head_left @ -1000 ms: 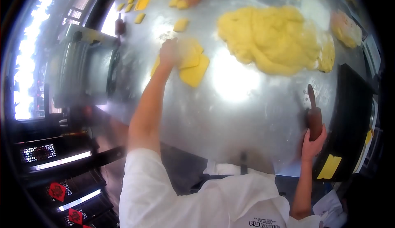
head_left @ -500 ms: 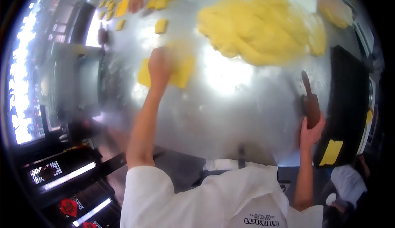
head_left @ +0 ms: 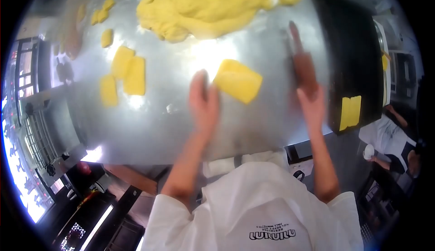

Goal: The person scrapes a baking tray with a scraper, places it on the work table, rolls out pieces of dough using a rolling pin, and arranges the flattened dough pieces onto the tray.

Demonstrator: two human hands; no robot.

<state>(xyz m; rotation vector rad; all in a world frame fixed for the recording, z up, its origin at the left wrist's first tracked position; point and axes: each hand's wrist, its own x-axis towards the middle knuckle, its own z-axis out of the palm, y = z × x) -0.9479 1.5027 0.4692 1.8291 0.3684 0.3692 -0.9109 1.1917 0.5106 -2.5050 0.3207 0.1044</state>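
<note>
A flat, folded piece of yellow dough [head_left: 238,81] lies on the metal table in front of me. My left hand [head_left: 205,101] is just left of it, thumb and fingers apart, slightly blurred; whether the thumb touches the dough's edge I cannot tell. At the right, my right hand [head_left: 312,104] is closed around the near handle of a brown rolling pin [head_left: 304,70], which points away from me. Three flat dough pieces [head_left: 134,75] lie left of my left hand, two of them overlapping.
A large mound of yellow dough [head_left: 204,6] covers the far table. Smaller dough pieces [head_left: 107,38] sit at the far left, near another person's blurred hand [head_left: 72,38]. A black board [head_left: 353,61] with dough strips [head_left: 350,113] stands right; a machine [head_left: 41,133] stands left.
The view has swung to the right. My left hand has come off the flat dough pieces at the left and is now beside a single folded piece. My right hand still holds the rolling pin.
</note>
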